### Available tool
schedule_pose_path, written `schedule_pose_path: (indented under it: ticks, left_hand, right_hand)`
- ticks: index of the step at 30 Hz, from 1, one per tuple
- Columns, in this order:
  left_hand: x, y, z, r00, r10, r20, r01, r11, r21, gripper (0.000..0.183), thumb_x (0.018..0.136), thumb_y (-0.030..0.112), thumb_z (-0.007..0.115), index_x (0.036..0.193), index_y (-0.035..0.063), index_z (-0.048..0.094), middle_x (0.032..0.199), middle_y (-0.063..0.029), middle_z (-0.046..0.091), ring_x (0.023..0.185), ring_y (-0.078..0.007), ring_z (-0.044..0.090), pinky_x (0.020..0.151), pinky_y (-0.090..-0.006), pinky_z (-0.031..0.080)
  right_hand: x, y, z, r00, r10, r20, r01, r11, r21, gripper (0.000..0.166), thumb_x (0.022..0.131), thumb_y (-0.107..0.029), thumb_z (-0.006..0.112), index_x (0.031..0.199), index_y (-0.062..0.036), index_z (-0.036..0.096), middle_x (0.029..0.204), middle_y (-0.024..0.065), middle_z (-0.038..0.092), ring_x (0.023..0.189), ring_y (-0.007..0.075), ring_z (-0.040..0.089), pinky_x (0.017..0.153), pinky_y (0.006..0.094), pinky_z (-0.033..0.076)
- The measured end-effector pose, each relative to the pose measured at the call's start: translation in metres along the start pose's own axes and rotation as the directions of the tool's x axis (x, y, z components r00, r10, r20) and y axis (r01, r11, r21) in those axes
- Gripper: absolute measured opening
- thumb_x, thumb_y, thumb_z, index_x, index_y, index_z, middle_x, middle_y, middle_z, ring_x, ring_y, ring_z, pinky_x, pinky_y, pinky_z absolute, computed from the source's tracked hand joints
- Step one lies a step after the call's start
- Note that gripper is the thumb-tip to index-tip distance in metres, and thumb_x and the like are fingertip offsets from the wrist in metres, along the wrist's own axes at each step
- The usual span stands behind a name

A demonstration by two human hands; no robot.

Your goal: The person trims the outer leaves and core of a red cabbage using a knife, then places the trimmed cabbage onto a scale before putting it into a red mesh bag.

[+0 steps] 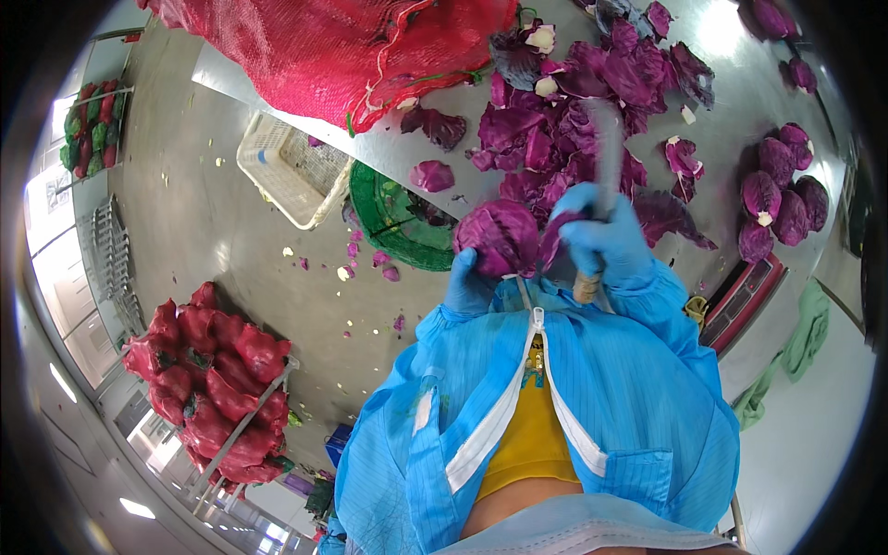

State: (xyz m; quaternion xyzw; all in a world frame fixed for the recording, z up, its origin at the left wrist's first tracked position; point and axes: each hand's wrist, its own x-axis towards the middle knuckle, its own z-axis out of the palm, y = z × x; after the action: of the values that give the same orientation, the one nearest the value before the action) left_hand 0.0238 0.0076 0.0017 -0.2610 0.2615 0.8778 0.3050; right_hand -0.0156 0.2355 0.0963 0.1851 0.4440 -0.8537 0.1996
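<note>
In my blue-gloved left hand (469, 284) rests a round red cabbage head (497, 239), close in front of my chest. My right hand (602, 236), gloved the same way, grips a knife (608, 149). Its blade, blurred, points away from me, and the light-coloured handle end (587, 286) sticks out below my fist. A loose purple leaf (553, 243) hangs between the cabbage and my right fingers; whether it is still attached cannot be told. Beyond both hands, a heap of stripped cabbage leaves (576, 125) lies on the metal table (735, 90).
Several trimmed red cabbages (777, 187) sit at the table's right. A red mesh sack (333, 55) covers its far left. Below the table edge stand a green round basket (388, 236) and a white plastic crate (277, 173). Leaf scraps litter the floor; filled red sacks (215, 381) are stacked left.
</note>
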Motion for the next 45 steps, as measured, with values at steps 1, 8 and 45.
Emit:
schedule_pose_path:
  ticks: [1, 8, 45]
  left_hand:
    - [0.000, -0.001, -0.004, 0.997, -0.038, -0.061, 0.033, 0.997, -0.075, 0.087, 0.079, 0.046, 0.071, 0.144, 0.0042, 0.032, 0.140, -0.0144, 0.046, 0.131, -0.0319, 0.044, 0.108, -0.0502, 0.038]
    - [0.012, 0.012, 0.001, 0.950, -0.303, -0.070, 0.298, 0.952, -0.075, 0.089, 0.080, 0.071, 0.057, 0.144, 0.0132, 0.036, 0.132, -0.0120, 0.054, 0.107, -0.0282, 0.061, 0.079, -0.0395, 0.057]
    - [0.036, 0.005, 0.035, 0.755, 0.576, 0.312, -0.301, -0.119, 0.946, 0.095, 0.063, 0.009, 0.084, 0.141, -0.0024, 0.031, 0.145, -0.0225, 0.038, 0.134, -0.0388, 0.037, 0.110, -0.0425, 0.033]
  right_hand:
    - [-0.004, -0.008, 0.001, 0.994, -0.086, -0.074, 0.088, 0.996, 0.022, 0.017, 0.085, -0.005, 0.065, 0.101, -0.0003, 0.062, 0.066, 0.0044, 0.059, 0.043, 0.0077, 0.049, 0.038, 0.0226, 0.035]
    - [0.005, 0.075, -0.023, 0.999, -0.038, -0.024, 0.021, 0.869, -0.494, 0.083, 0.079, -0.008, 0.075, 0.150, -0.0198, 0.032, 0.071, -0.0029, 0.052, 0.067, 0.0070, 0.048, 0.066, 0.0244, 0.047]
    - [0.025, 0.109, -0.004, 0.946, -0.324, 0.030, 0.125, 0.276, -0.953, 0.081, 0.096, -0.054, 0.043, 0.154, -0.0180, 0.000, 0.050, 0.0180, 0.053, 0.039, 0.0340, 0.052, 0.038, 0.0457, 0.037]
